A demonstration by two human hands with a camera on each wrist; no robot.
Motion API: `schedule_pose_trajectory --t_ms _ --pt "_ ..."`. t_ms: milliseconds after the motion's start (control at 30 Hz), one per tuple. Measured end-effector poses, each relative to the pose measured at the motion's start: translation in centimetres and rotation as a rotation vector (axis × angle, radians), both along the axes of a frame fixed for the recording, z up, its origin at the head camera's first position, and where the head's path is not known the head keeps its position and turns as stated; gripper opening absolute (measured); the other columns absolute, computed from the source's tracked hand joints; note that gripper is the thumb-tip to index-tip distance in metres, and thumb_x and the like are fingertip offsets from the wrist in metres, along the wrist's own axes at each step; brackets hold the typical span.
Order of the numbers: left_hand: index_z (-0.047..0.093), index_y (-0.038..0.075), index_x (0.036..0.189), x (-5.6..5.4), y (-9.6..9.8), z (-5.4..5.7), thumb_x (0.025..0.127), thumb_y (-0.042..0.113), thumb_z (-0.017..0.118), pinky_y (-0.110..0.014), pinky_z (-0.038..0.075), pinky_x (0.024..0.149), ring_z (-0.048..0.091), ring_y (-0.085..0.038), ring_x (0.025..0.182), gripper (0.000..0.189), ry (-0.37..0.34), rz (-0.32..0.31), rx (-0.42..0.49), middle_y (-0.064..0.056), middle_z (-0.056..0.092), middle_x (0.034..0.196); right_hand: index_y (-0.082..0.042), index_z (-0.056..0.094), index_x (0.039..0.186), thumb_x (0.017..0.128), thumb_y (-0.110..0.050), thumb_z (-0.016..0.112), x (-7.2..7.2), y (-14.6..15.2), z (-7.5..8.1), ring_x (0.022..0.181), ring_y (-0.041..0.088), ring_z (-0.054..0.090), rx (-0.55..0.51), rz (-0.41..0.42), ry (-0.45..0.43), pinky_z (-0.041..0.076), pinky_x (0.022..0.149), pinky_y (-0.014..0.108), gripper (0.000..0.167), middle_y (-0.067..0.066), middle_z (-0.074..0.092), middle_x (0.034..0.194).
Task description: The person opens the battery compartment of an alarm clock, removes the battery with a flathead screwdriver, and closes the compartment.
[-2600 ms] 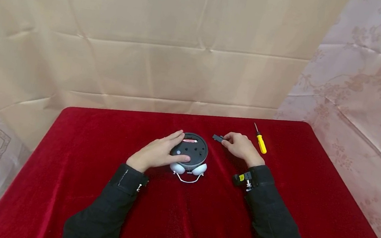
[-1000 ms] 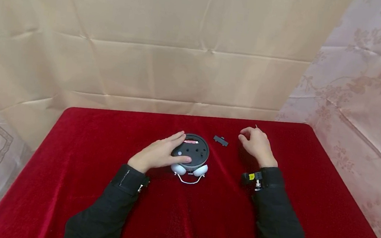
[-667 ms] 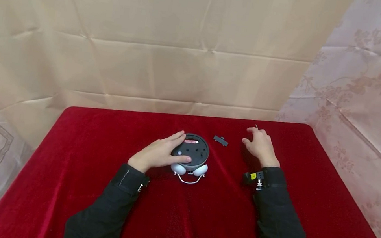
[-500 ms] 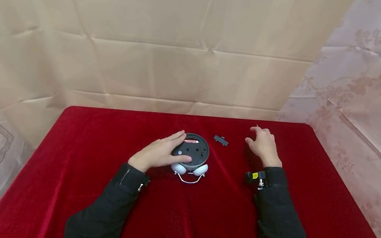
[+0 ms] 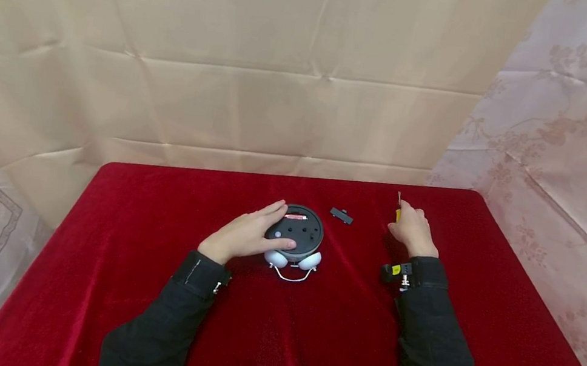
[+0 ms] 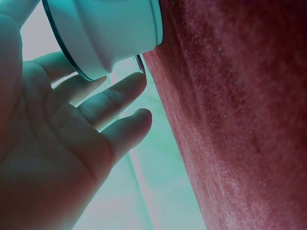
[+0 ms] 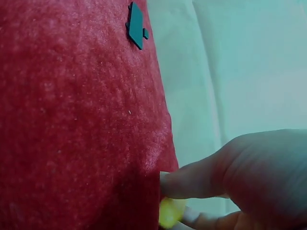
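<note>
A round alarm clock (image 5: 295, 232) lies with its dark back up, two white bells and a wire handle toward me. A red and white battery (image 5: 296, 216) sits in its uncovered slot. My left hand (image 5: 245, 235) rests on the clock's left side, fingers extended along the rim and thumb across the back; the left wrist view shows the clock's pale side (image 6: 112, 33) beside spread fingers. My right hand (image 5: 413, 229) pinches the yellow handle (image 7: 171, 212) of a screwdriver (image 5: 398, 214) between thumb and fingers. Its shaft points away from me; most of the handle is hidden.
The dark battery cover (image 5: 341, 215) lies on the red cloth (image 5: 343, 311) between the clock and my right hand, also seen in the right wrist view (image 7: 136, 26). Pale curtains (image 5: 280, 114) hang behind the table's far edge.
My right hand has let go of the battery cover, leaving it on the cloth, moved right and taken hold of the screwdriver. My left hand has stayed on the clock.
</note>
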State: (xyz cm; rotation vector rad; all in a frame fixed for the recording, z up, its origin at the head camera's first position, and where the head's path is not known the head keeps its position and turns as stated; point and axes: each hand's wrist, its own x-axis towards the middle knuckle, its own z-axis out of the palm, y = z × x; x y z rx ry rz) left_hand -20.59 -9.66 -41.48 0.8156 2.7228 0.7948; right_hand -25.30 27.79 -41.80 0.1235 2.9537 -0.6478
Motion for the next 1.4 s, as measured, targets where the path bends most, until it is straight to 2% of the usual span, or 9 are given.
schedule_pose_trajectory --t_ms 67,133,300,433,600,800,1033,1200,1400 --pt "0.032 0.013 0.16 0.02 0.07 0.0 0.087 0.064 0.066 -0.046 0.044 0.108 0.037 -0.024 0.145 0.095 -0.002 0.005 0.003 -0.006 0.029 0.165 0.016 0.028 0.149 0.092 -0.007 0.061 0.03 0.03 0.08 0.123 0.053 0.047 0.003 0.01 -0.017 0.04 0.104 0.061 0.07 0.042 0.045 0.135" --pt "0.032 0.013 0.16 0.08 0.13 -0.03 0.087 0.063 0.067 -0.046 0.044 0.107 0.036 -0.025 0.146 0.095 -0.006 0.005 0.007 -0.006 0.029 0.165 0.017 0.034 0.146 0.093 -0.009 0.062 0.11 0.09 0.1 0.116 0.05 0.053 0.006 0.019 -0.031 0.044 0.1 0.059 0.065 0.04 0.05 0.13" --pt "0.032 0.013 0.16 0.14 0.36 -0.09 0.087 0.062 0.067 -0.046 0.045 0.106 0.036 -0.025 0.145 0.095 -0.011 -0.003 0.009 -0.006 0.029 0.165 0.017 0.051 0.125 0.093 -0.015 0.066 0.37 0.34 0.05 0.091 0.04 0.059 0.021 0.031 -0.036 0.05 0.083 0.052 0.048 0.032 0.06 0.108" --pt "0.031 0.013 0.16 0.06 0.36 -0.1 0.088 0.062 0.067 -0.045 0.044 0.108 0.036 -0.024 0.145 0.095 -0.007 -0.001 0.003 -0.006 0.029 0.165 0.016 0.053 0.127 0.094 -0.015 0.067 0.35 0.35 0.08 0.083 0.035 0.057 0.011 0.044 -0.038 0.049 0.075 0.045 0.047 0.028 0.061 0.104" --pt "0.031 0.013 0.16 -0.01 0.32 0.04 0.088 0.062 0.067 -0.046 0.043 0.108 0.036 -0.025 0.146 0.095 -0.007 -0.004 0.007 -0.007 0.029 0.165 0.014 0.056 0.126 0.095 -0.014 0.066 0.08 0.29 0.11 0.084 0.033 0.055 -0.016 0.121 -0.062 0.047 0.074 0.041 0.043 0.025 0.061 0.104" --pt "0.031 0.012 0.16 0.07 0.27 0.12 0.087 0.06 0.068 -0.046 0.044 0.107 0.036 -0.026 0.146 0.095 -0.01 -0.004 0.011 -0.008 0.029 0.165 0.011 0.052 0.135 0.096 -0.013 0.067 -0.2 0.11 -0.53 0.096 0.036 0.056 -0.035 0.233 -0.055 0.049 0.087 0.049 0.049 0.027 0.06 0.117" --pt "0.032 0.012 0.16 0.07 0.25 0.12 0.087 0.061 0.068 -0.046 0.044 0.108 0.036 -0.025 0.146 0.095 -0.006 -0.006 0.012 -0.008 0.029 0.165 0.007 0.054 0.133 0.096 -0.013 0.067 -0.17 -0.24 -0.41 0.094 0.034 0.057 -0.082 0.252 -0.072 0.048 0.085 0.047 0.044 0.024 0.062 0.113" --pt "0.031 0.012 0.16 0.13 0.29 0.07 0.087 0.061 0.068 -0.046 0.044 0.108 0.035 -0.025 0.146 0.095 -0.009 -0.002 0.008 -0.008 0.028 0.165 0.006 0.055 0.131 0.095 -0.013 0.067 -0.18 -0.33 -0.55 0.091 0.033 0.058 -0.08 0.267 -0.069 0.049 0.083 0.045 0.042 0.022 0.063 0.109" --pt "0.031 0.012 0.16 0.24 0.06 0.04 0.088 0.062 0.067 -0.046 0.045 0.106 0.036 -0.025 0.145 0.095 -0.011 -0.002 0.014 -0.006 0.028 0.165 0.005 0.055 0.131 0.093 -0.013 0.072 -0.1 -0.59 -0.61 0.091 0.031 0.057 -0.099 0.286 -0.077 0.049 0.081 0.042 0.045 0.019 0.062 0.108"
